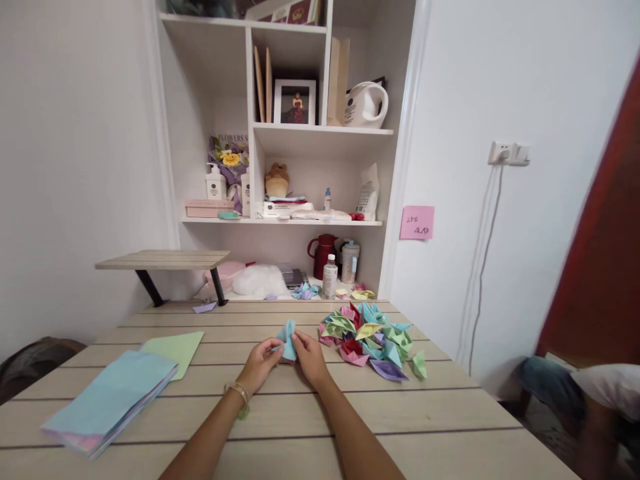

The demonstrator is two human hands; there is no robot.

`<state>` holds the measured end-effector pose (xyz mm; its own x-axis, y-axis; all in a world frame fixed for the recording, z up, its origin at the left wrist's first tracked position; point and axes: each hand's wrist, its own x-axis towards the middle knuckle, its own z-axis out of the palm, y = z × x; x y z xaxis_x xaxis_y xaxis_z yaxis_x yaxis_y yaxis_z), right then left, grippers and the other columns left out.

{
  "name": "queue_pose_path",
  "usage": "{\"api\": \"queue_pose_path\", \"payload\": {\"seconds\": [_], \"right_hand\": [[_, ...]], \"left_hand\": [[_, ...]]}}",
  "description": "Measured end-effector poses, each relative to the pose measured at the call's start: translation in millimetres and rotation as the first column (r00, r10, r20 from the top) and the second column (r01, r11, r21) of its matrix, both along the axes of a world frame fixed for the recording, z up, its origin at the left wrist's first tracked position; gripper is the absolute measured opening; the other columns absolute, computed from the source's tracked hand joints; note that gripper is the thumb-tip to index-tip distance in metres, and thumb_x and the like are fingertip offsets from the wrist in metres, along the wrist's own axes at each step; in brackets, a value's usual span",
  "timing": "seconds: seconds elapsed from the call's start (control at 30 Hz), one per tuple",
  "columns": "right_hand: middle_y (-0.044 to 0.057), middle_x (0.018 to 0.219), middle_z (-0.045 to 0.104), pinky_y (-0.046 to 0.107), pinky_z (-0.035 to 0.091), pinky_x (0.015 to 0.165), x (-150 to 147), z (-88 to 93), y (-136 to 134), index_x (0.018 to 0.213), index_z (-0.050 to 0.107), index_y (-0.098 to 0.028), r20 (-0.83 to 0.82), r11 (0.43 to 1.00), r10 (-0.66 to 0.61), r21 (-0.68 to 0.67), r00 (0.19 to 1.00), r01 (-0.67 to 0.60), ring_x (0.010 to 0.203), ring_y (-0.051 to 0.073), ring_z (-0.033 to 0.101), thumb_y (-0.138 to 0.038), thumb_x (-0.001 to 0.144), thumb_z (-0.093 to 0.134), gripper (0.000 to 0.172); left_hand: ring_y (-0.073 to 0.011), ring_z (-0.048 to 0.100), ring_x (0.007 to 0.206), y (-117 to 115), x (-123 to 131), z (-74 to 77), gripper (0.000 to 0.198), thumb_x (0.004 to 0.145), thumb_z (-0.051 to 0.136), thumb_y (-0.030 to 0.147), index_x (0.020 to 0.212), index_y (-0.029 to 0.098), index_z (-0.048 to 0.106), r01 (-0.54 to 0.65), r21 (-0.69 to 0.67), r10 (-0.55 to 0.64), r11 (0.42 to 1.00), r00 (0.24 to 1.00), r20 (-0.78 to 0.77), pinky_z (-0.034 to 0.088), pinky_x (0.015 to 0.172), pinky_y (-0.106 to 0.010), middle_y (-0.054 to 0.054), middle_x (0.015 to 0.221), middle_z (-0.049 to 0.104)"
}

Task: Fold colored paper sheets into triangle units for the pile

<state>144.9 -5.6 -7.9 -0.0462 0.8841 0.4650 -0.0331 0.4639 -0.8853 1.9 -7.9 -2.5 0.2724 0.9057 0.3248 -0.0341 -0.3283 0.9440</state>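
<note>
A small light-blue folded paper is held up between both hands, just above the slatted table. My left hand pinches its left side with thumb and fingers. On the right side, my right hand grips it the same way. Fingers cover its lower edges, so the exact fold cannot be made out. To the right of my hands lies a pile of folded paper boats in pink, red, yellow, green, blue and purple.
At left lie a stack of blue and pink paper and a green sheet. A small raised shelf stands at the back left. Behind the table are a bottle, a red jug and more folded paper. Someone sits at far right.
</note>
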Motion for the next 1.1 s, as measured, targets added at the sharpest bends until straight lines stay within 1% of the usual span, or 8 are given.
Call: {"api": "queue_pose_path", "payload": {"seconds": [0.1,0.2,0.33,0.43,0.6,0.73,0.87,1.1], "right_hand": [[-0.005,0.049,0.039,0.019,0.026,0.042,0,-1.7,1,0.110,0.054,-0.009,0.002,0.998,-0.049,-0.048,0.999,0.049,0.045,0.008,0.030,-0.043,0.074,0.050,0.049],[-0.007,0.047,0.033,0.018,0.025,0.042,0,-3.5,2,0.115,0.049,-0.008,0.020,0.994,-0.094,-0.054,0.995,0.095,0.044,0.008,0.028,-0.039,0.074,0.051,0.052],[-0.004,0.051,0.043,0.019,0.030,0.045,-1,-2.5,1,0.088,0.063,-0.013,0.165,0.997,-0.070,0.051,0.984,0.062,0.048,0.009,0.036,-0.038,0.077,0.045,0.033],[-0.001,0.053,0.049,0.019,0.031,0.045,-1,-1.7,0,0.072,0.063,-0.014,0.235,0.998,-0.048,0.061,0.971,0.035,0.049,0.010,0.041,-0.038,0.080,0.039,0.035],[-0.002,0.051,0.050,0.018,0.031,0.044,-3,-1.8,-2,0.064,0.060,-0.014,0.306,0.996,-0.068,0.070,0.950,0.049,0.047,0.010,0.043,-0.036,0.081,0.038,0.035],[-0.002,0.050,0.051,0.018,0.030,0.045,-2,-0.2,-4,0.062,0.060,-0.013,0.384,0.990,-0.121,0.110,0.915,0.084,0.046,0.009,0.041,-0.033,0.081,0.038,0.035],[-0.001,0.051,0.055,0.018,0.029,0.047,-3,1.6,-6,0.063,0.061,-0.013,0.444,0.977,-0.199,0.161,0.873,0.141,0.047,0.009,0.042,-0.032,0.082,0.038,0.035],[0.003,0.059,0.062,0.020,0.029,0.050,-4,1.8,-9,0.070,0.064,-0.016,0.514,0.954,-0.284,0.237,0.810,0.184,0.050,0.011,0.046,-0.029,0.083,0.036,0.033]], "left_hand": [[-0.0101,0.050,0.057,0,0,0.1,0.027,0.067,0.062,0.038,0.078,0.013,0.061,-0.011,0.000,0.011,1.000,1.000,-0.008,0.038,0.053,-0.020,-0.002,0.066,0.059],[-0.0102,0.050,0.056,0,-1,0.6,0.029,0.065,0.063,0.039,0.079,0.013,0.062,-0.034,-0.009,0.034,0.999,0.999,-0.023,0.038,0.053,-0.021,-0.002,0.066,0.060],[-0.0119,0.053,0.058,-1,0,-0.3,0.031,0.065,0.062,0.039,0.082,0.013,0.061,-0.035,-0.016,0.035,0.999,0.999,-0.022,0.041,0.054,-0.023,-0.003,0.068,0.061],[-0.0115,0.054,0.058,1,0,-1.2,0.032,0.063,0.064,0.037,0.084,0.014,0.056,-0.086,-0.009,0.086,0.996,0.996,0.030,0.041,0.053,-0.022,-0.003,0.071,0.061],[-0.0081,0.050,0.052,3,0,-0.7,0.030,0.056,0.069,0.032,0.072,0.017,0.049,-0.291,0.073,0.286,0.954,0.955,0.073,0.040,0.050,-0.018,0.005,0.057,0.050],[-0.0070,0.048,0.046,0,2,-0.6,0.026,0.063,0.064,0.034,0.070,0.017,0.047,-0.216,0.050,0.214,0.975,0.976,0.028,0.038,0.044,-0.017,0.006,0.054,0.048],[-0.0094,0.052,0.048,-5,6,0.9,0.026,0.067,0.059,0.039,0.078,0.017,0.048,-0.139,0.007,0.139,0.990,0.990,0.033,0.043,0.047,-0.021,0.004,0.056,0.052],[-0.0089,0.053,0.048,-6,9,3.1,0.035,0.059,0.066,0.038,0.083,0.017,0.052,-0.234,-0.006,0.234,0.972,0.972,-0.016,0.041,0.039,-0.018,0.003,0.065,0.055]]}}
